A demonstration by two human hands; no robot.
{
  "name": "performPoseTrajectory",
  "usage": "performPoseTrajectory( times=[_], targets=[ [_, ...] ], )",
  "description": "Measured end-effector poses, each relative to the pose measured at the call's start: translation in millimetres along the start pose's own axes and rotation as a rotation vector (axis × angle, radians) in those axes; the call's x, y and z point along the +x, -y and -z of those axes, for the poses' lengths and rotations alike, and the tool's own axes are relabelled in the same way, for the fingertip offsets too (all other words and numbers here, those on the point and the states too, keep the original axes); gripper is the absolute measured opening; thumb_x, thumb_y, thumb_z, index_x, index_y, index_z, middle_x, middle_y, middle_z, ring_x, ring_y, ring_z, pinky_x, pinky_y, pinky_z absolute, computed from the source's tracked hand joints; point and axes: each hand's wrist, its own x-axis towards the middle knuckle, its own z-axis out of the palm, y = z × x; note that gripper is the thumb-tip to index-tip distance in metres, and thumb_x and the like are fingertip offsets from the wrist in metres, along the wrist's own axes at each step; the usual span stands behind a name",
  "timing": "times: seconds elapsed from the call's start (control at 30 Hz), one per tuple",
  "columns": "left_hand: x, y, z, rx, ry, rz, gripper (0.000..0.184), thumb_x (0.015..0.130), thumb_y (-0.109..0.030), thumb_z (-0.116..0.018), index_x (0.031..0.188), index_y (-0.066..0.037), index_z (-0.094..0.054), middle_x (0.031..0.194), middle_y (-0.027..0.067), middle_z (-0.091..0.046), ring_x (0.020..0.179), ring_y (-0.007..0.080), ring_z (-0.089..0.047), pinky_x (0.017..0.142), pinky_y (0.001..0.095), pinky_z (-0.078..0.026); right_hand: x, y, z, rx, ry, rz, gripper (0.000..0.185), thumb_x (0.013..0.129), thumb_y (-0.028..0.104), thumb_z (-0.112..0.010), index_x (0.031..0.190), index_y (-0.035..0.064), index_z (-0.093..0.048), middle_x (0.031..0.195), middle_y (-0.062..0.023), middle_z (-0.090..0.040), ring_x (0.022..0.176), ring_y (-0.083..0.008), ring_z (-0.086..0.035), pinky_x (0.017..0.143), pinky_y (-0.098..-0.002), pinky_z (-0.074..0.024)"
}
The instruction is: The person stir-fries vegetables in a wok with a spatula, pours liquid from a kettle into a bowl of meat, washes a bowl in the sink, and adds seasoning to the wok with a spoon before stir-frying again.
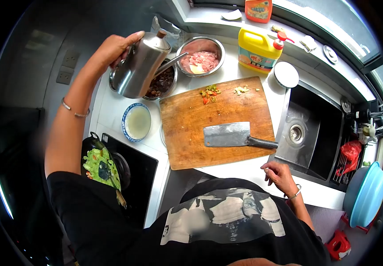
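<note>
At the counter's (pixel 106 106) far left, the kettle (pixel 139 67) is looking rigid, slick and probably heavy, offering its best hold opposite the spout (pixel 172 64), where the left hand (pixel 118 47) is clamping its fingers. Near the board (pixel 184 126), the right hand (pixel 279 175) is curling its fingers together, seemingly empty.

The head camera looks steeply down from close above; its wide view spans the counter (pixel 110 113) and wearer's torso (pixel 231 249).
</note>
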Motion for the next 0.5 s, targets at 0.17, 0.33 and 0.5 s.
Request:
performPoseTrajectory(
  times=[0.17, 0.33, 0.5],
  targets=[
    [46, -12, -9, 0.337, 0.002, -0.13, 0.07, 0.072, -0.073, -0.055, 0.052, -0.006, -0.057, 0.042, 0.003, -0.042, 0.034, 0.013, -0.043, 0.035, 0.0286, -0.034, 5, -2, -5, 0.019, 0.001, -0.034, 0.015, 0.086, 0.005, -0.052, 0.094, -0.0028, -0.063, 0.062, -0.0079, -0.06, 0.053, -0.0118, -0.06, 0.046, -0.0243, -0.0493],
    [53, -46, -24, 0.621, -0.053, -0.22, 0.073, 0.071, -0.076, -0.051, 0.062, -0.006, -0.067, 0.059, 0.0087, -0.061, 0.055, 0.0206, -0.061, 0.055, 0.0342, -0.046, 11, 4, 0, 0.062, -0.025, -0.047, 0.016, 0.087, 0.005, -0.051, 0.095, -0.0028, -0.063, 0.062, -0.0064, -0.059, 0.052, -0.0105, -0.058, 0.046, -0.0237, -0.0489],
    [63, -59, -37, 0.712, -0.067, -0.279, 0.07, 0.073, -0.075, -0.051, 0.067, -0.008, -0.071, 0.065, 0.0117, -0.064, 0.059, 0.025, -0.063, 0.056, 0.0361, -0.047, 16, 8, 7, 0.057, -0.035, -0.056, 0.016, 0.09, 0.006, -0.05, 0.095, -0.0027, -0.062, 0.062, -0.0044, -0.057, 0.051, -0.0088, -0.056, 0.046, -0.0222, -0.0476]
  ],
)
